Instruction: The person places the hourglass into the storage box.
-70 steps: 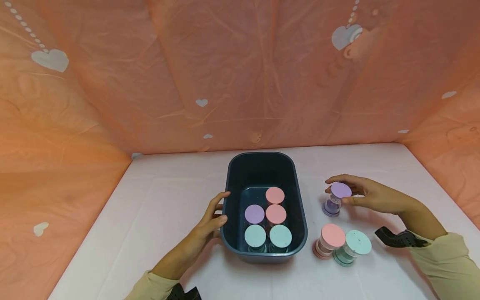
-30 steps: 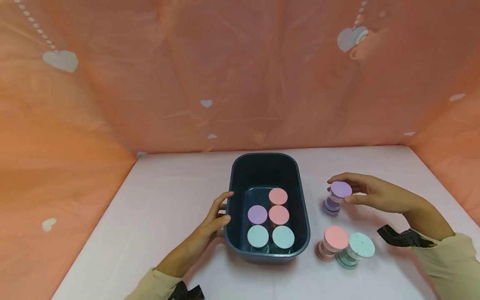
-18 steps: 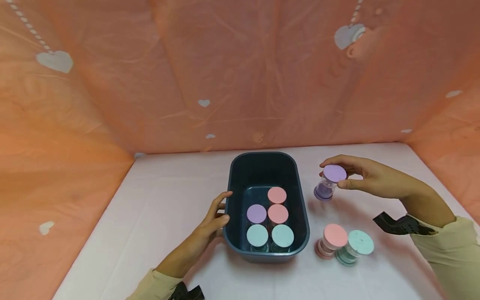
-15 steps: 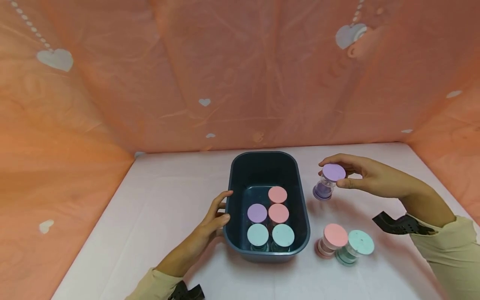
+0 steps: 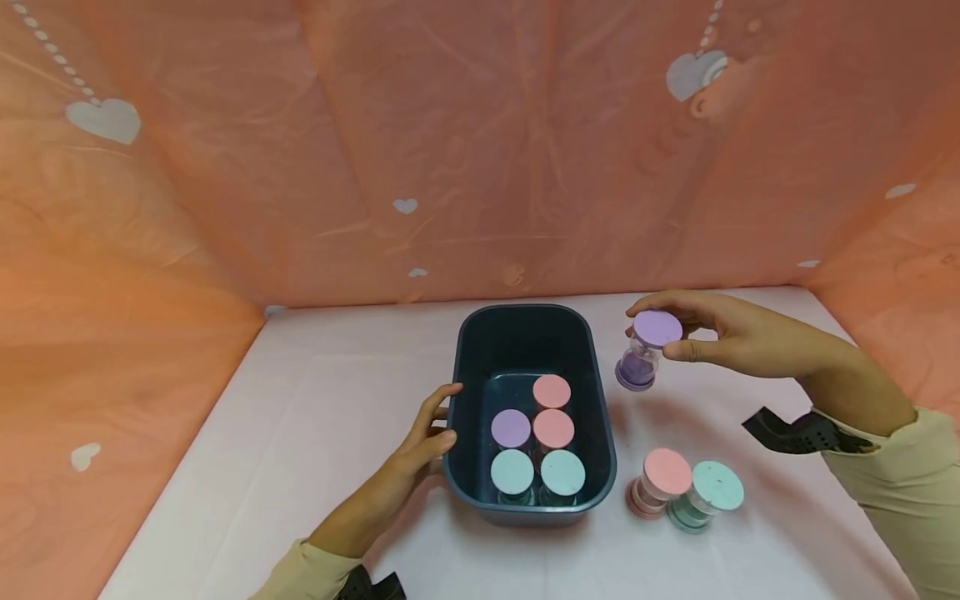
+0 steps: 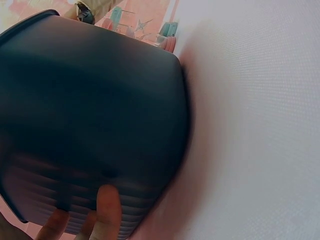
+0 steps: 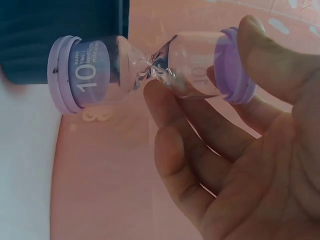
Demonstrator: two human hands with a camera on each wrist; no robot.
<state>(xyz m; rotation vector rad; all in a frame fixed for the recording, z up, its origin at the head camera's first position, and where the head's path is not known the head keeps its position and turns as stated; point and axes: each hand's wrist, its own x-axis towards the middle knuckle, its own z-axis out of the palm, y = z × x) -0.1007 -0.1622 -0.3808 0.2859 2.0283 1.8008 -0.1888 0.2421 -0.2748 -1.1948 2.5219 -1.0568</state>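
Observation:
My right hand point(image 5: 738, 333) pinches the purple cap of a sand timer point(image 5: 637, 364), thumb on one side and fingers on the other. The timer hangs upright over the white table, right of the bin; "10" and "minutes" show on its clear body point(image 7: 95, 70) in the right wrist view. My left hand point(image 5: 408, 458) rests its fingertips on the left wall of the dark blue bin point(image 5: 525, 521); fingers point(image 6: 107, 210) press the ribbed outer side. Inside the bin stand two pink-capped timers point(image 5: 552, 428), a purple-capped one point(image 5: 511, 428) and two mint-capped ones point(image 5: 512, 472).
A pink sand timer point(image 5: 663, 475) and a mint one point(image 5: 708, 492) stand side by side on the white tabletop point(image 5: 330, 383), right of the bin. An orange sheet point(image 5: 525, 167) with pale hearts walls off the back and both sides.
My right hand has lifted the purple sand timer off the table and moved it up and left, toward the bin. The left hand and the bin have stayed in place.

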